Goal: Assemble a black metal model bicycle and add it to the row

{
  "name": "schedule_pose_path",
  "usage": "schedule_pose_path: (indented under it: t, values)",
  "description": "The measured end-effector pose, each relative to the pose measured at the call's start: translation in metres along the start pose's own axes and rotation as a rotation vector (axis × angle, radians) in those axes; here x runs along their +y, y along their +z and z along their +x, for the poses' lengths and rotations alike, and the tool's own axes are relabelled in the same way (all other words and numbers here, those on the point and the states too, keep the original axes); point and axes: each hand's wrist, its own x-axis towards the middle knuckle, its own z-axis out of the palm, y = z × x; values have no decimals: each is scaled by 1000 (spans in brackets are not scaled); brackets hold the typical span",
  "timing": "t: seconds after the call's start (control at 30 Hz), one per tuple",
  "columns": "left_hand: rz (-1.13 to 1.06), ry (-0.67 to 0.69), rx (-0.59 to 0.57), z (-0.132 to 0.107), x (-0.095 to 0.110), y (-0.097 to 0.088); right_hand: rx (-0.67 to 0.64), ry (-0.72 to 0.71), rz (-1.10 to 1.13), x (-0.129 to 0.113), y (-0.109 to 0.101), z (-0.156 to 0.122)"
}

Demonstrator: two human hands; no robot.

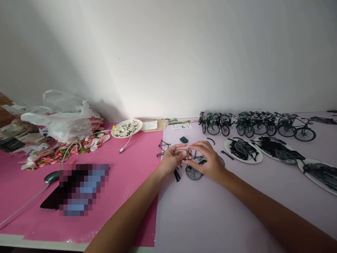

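My left hand (171, 159) and my right hand (206, 160) meet over the pale lilac table top, fingertips pinched together on a small dark model bicycle part (189, 153). Under my right hand lies a small spoked wheel (193, 173). A thin black bicycle frame piece (163, 144) and a green block (183, 140) lie just beyond my hands. Short black rods (177, 175) rest beside my left wrist.
A row of finished green model bicycles (252, 124) lines the wall. White plates (243, 150) of black parts sit at right. On the pink mat (126, 182): a bowl of small pieces (126, 128), a plastic bag (63, 117), a cable (125, 144), a mouse (52, 176).
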Motion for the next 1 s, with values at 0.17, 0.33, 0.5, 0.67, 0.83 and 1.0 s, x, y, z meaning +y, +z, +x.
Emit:
schedule_pose_path:
  t: [0.17,0.33,0.5,0.67,0.83,1.0]
  values:
    - [-61,-46,-49,-1,3,0,9,-12,8,-2,0,1]
    - [-68,-60,-56,-3,6,1,19,-47,29,-3,1,1]
    - [-62,-78,-56,-6,7,2,-10,-33,20,-2,2,0]
    - [-40,-61,-21,-4,11,-1,-71,22,2,3,1,-3]
    - [-55,-28,89,-1,18,-8,-99,115,-51,12,-1,-5]
    - [-74,8,172,2,21,-18,-228,106,-88,17,-1,-8]
